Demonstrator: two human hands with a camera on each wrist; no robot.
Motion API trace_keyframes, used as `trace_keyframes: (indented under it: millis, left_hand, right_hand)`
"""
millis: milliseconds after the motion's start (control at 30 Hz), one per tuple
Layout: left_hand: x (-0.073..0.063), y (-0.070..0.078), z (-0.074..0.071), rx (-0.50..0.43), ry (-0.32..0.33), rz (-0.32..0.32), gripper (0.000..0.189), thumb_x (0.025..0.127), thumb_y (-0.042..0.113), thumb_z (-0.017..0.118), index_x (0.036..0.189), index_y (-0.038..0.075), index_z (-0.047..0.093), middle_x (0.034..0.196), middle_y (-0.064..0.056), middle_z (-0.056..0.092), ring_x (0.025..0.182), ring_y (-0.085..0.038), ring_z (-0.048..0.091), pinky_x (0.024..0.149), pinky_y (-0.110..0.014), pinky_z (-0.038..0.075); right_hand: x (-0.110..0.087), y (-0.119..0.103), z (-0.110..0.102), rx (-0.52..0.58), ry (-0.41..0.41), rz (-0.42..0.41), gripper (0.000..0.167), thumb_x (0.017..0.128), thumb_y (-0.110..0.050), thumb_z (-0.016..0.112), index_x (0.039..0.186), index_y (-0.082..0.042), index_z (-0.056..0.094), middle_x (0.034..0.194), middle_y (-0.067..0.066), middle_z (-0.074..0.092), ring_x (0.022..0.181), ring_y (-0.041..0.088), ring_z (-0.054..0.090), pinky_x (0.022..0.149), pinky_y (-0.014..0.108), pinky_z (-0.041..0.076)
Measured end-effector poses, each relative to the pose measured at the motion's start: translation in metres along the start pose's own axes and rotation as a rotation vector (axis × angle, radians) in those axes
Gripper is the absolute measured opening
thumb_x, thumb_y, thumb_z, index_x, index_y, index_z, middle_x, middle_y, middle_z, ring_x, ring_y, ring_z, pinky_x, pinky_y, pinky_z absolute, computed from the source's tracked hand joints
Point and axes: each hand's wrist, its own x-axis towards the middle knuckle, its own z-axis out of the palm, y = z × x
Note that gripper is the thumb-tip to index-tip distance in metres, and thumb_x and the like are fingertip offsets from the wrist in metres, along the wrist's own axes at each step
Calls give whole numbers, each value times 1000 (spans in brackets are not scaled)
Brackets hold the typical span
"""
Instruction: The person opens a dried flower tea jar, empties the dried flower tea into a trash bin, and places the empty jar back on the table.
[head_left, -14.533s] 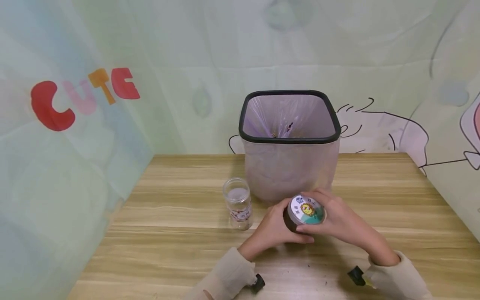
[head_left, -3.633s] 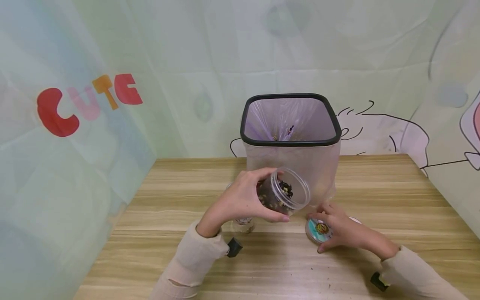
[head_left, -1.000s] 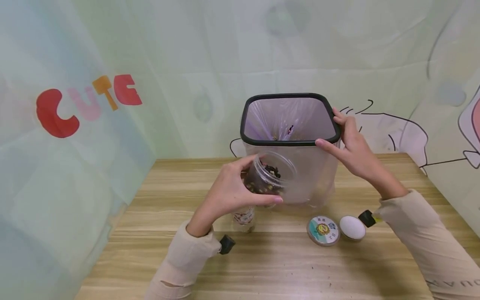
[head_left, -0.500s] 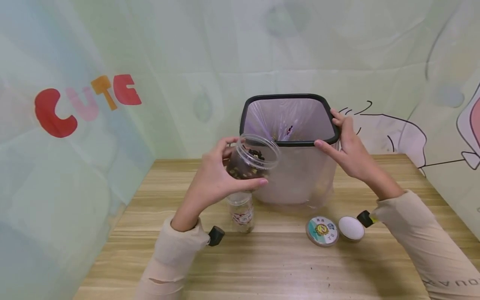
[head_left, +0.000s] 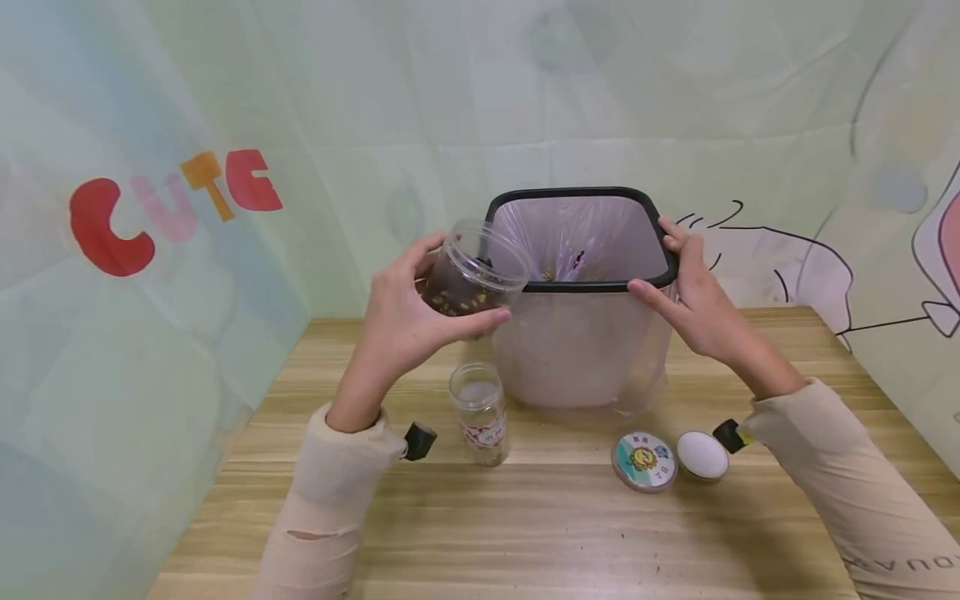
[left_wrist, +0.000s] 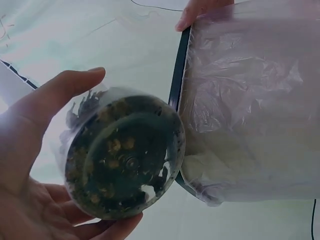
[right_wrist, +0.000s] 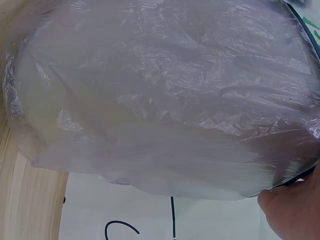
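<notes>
My left hand [head_left: 408, 312] grips a clear plastic jar [head_left: 472, 287], its mouth tilted right beside the left rim of a trash bin [head_left: 577, 350]. Dark and yellowish bits lie inside the jar, and the left wrist view shows them through the jar's base [left_wrist: 125, 155]. The bin has a black rim and a translucent purplish liner bag. With thumb and fingers my right hand [head_left: 697, 300] holds the bin's rim at its right front corner. In the right wrist view the liner [right_wrist: 165, 100] fills most of the picture and only part of that hand [right_wrist: 295, 205] shows.
A second clear jar [head_left: 480, 417] with a printed label stands upright, uncovered, on the wooden table [head_left: 540, 542], left of the bin. A round lid with a sun picture [head_left: 645, 461] and a white disc [head_left: 702, 455] lie at the front right. A printed curtain [head_left: 375, 83] hangs behind.
Over the last second my left hand has raised the jar up and leftward to the bin's rim. Earlier, the lid came off the jar onto the table, and my right hand moved to the bin.
</notes>
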Motion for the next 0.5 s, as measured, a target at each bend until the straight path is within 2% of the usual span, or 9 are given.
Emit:
trace_keyframes:
  millis: [133, 300, 500]
  left_hand:
    - [8, 2, 0, 4, 34, 37, 85, 63, 35, 95, 136, 11, 58, 109, 2, 70, 92, -10, 65, 77, -32, 54]
    - [18, 6, 1, 51, 67, 44, 86, 64, 39, 94, 138, 13, 59, 110, 2, 70, 92, -9, 63, 78, -31, 52]
    - [30, 10, 1, 134, 81, 52, 89, 64, 42, 93, 140, 14, 57, 114, 0, 69, 97, -12, 63, 81, -32, 52]
  right_hand:
    - [0, -1, 0, 3, -6, 9, 81, 98, -42, 59, 152, -4, 12, 163, 10, 15, 144, 39, 24, 114, 62, 20]
    - [1, -3, -1, 2, -11, 15, 85, 98, -45, 59, 155, -8, 8, 160, 18, 19, 144, 40, 25, 114, 62, 19]
    - [1, -4, -2, -2, -19, 15, 86, 98, -49, 57, 154, -6, 8, 163, 14, 15, 145, 40, 24, 115, 62, 18]
